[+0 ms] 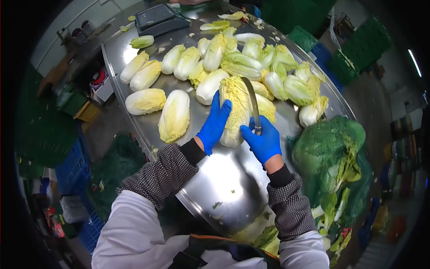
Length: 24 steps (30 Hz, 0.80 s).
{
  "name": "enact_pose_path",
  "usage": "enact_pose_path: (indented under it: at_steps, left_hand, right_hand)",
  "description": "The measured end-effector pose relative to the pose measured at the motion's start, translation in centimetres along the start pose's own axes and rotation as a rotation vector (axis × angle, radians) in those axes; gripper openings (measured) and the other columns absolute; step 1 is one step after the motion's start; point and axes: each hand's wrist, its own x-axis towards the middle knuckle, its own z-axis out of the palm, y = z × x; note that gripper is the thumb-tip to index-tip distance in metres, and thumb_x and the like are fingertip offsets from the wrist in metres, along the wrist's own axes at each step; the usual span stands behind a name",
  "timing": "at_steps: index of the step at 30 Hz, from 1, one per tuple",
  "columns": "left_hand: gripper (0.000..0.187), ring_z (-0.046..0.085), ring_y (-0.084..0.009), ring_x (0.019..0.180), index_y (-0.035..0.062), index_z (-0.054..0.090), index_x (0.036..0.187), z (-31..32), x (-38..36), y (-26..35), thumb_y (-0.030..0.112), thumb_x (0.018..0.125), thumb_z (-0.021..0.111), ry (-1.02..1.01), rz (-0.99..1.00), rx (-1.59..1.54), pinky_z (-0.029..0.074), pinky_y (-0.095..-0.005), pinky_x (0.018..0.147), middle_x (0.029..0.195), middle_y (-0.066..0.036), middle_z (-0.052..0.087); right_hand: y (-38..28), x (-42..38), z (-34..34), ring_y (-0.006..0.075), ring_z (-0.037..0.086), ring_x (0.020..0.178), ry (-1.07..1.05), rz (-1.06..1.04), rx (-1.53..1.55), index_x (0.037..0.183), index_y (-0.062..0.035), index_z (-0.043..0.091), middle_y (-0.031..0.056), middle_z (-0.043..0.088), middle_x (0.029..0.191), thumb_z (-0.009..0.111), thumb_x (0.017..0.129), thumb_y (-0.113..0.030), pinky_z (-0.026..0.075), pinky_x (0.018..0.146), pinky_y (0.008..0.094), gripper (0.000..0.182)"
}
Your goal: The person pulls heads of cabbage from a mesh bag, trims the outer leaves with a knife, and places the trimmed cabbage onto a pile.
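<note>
A napa cabbage point(236, 105) with yellow crinkled leaves and a white base stands near upright above the steel table, base toward me. My left hand point(214, 124), in a blue glove, is closed round its left side, thumb on the leaves. In the blue glove of my right hand point(263, 139) is a knife point(252, 101) with a long curved blade, fingers wrapped round its handle. The blade runs up along the cabbage's right side and bends over toward its top. My right thumb reaches to the lower right of the cabbage.
Several trimmed cabbages point(175, 116) lie across the steel table point(215, 179). At the back stands a dark scale point(154, 18). A green mesh sack point(329, 143) of cabbages sits at the right, with loose leaves point(331, 210) below it. Crates point(71, 166) stand on the floor at left.
</note>
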Motion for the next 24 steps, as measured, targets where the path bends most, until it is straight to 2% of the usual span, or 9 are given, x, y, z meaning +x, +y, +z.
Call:
enact_pose_path:
  at_steps: [3, 7, 9, 14, 16, 19, 21, 23, 24]
  left_hand:
    - [0.080, 0.039, -0.0212, 0.125, 0.0010, 0.011, 0.146, 1.8, -2.7, -0.1, 0.039, 0.092, 0.057, -0.048, 0.065, 0.189, 0.037, -0.0326, 0.103, 0.138, -0.014, 0.035]
    - [0.076, 0.046, -0.0217, 0.120, 0.0052, 0.017, 0.145, 2.0, -4.5, -2.2, 0.043, 0.091, 0.056, -0.007, -0.046, 0.037, 0.042, -0.0340, 0.099, 0.134, -0.014, 0.041]
    - [0.070, 0.049, -0.0234, 0.120, 0.0068, 0.026, 0.142, 1.5, -4.5, -4.0, 0.051, 0.092, 0.047, -0.049, -0.161, -0.140, 0.043, -0.0364, 0.099, 0.135, -0.013, 0.044]
    - [0.079, 0.054, -0.0253, 0.116, 0.0090, 0.036, 0.139, 4.0, -7.1, -2.6, 0.067, 0.085, 0.040, -0.145, -0.383, -0.483, 0.044, -0.0385, 0.099, 0.131, -0.011, 0.051]
    - [0.077, 0.054, -0.0252, 0.115, 0.0092, 0.039, 0.138, 4.5, -7.5, -3.5, 0.067, 0.086, 0.039, -0.149, -0.406, -0.585, 0.043, -0.0384, 0.100, 0.130, -0.011, 0.052]
    - [0.073, 0.054, -0.0250, 0.115, 0.0095, 0.042, 0.135, 4.9, -7.6, -5.1, 0.065, 0.088, 0.039, -0.047, -0.403, -0.610, 0.042, -0.0377, 0.100, 0.128, -0.010, 0.054]
    - [0.069, 0.053, -0.0248, 0.115, 0.0124, 0.046, 0.133, 4.0, -7.2, -7.2, 0.065, 0.088, 0.039, 0.079, -0.322, -0.647, 0.041, -0.0390, 0.101, 0.126, -0.008, 0.055]
    - [0.068, 0.053, -0.0246, 0.116, 0.0163, 0.046, 0.132, 2.1, -7.3, -7.9, 0.067, 0.088, 0.037, 0.062, -0.361, -0.827, 0.039, -0.0422, 0.102, 0.125, -0.006, 0.056]
    - [0.068, 0.052, -0.0244, 0.116, 0.0192, 0.047, 0.132, 2.3, -7.5, -7.1, 0.069, 0.087, 0.034, 0.136, -0.357, -0.758, 0.039, -0.0441, 0.102, 0.125, -0.006, 0.056]
  right_hand:
    - [0.0, -2.0, -0.4, 0.0325, 0.061, 0.068, 0.013, 0.010, -0.163, 0.089, -0.0019, 0.055, 0.0163, 0.062, 0.075, 0.070, 0.072, -0.036, 0.049, 0.064, 0.0379, 0.041]
    - [-0.1, -4.2, -0.4, 0.0334, 0.061, 0.068, 0.058, 0.092, -0.172, 0.088, -0.0017, 0.054, 0.0171, 0.062, 0.074, 0.069, 0.070, -0.034, 0.049, 0.064, 0.0386, 0.040]
    - [0.1, -4.8, -0.4, 0.0330, 0.061, 0.067, 0.108, 0.098, -0.157, 0.088, -0.0015, 0.054, 0.0176, 0.061, 0.073, 0.068, 0.070, -0.033, 0.049, 0.063, 0.0382, 0.038]
    - [2.4, -6.5, -0.8, 0.0186, 0.056, 0.060, 0.186, 0.210, 0.106, 0.085, -0.0027, 0.057, 0.0094, 0.058, 0.067, 0.067, 0.071, -0.027, 0.048, 0.061, 0.0329, 0.030]
    - [1.8, -7.5, -1.3, 0.0104, 0.051, 0.057, 0.209, 0.233, 0.201, 0.085, -0.0046, 0.058, 0.0018, 0.054, 0.064, 0.067, 0.073, -0.020, 0.047, 0.057, 0.0293, 0.022]
    - [2.9, -8.8, -1.7, 0.0090, 0.050, 0.056, 0.394, 0.060, 0.239, 0.086, -0.0048, 0.058, 0.0003, 0.053, 0.064, 0.066, 0.076, -0.015, 0.045, 0.052, 0.0271, 0.017]
    - [0.9, -10.9, -4.0, 0.0039, 0.050, 0.060, 0.408, 0.280, 0.565, 0.097, -0.0040, 0.054, -0.0014, 0.052, 0.068, 0.064, 0.080, -0.008, 0.042, 0.052, 0.0199, 0.020]
    - [5.6, -12.2, -5.2, 0.0044, 0.050, 0.059, 0.486, 0.113, 0.560, 0.098, -0.0027, 0.051, -0.0020, 0.052, 0.070, 0.062, 0.082, -0.006, 0.041, 0.052, 0.0191, 0.020]
    - [5.6, -13.2, -6.0, 0.0042, 0.049, 0.058, 0.569, 0.078, 0.569, 0.096, -0.0028, 0.050, -0.0023, 0.052, 0.071, 0.061, 0.083, -0.005, 0.041, 0.051, 0.0195, 0.017]
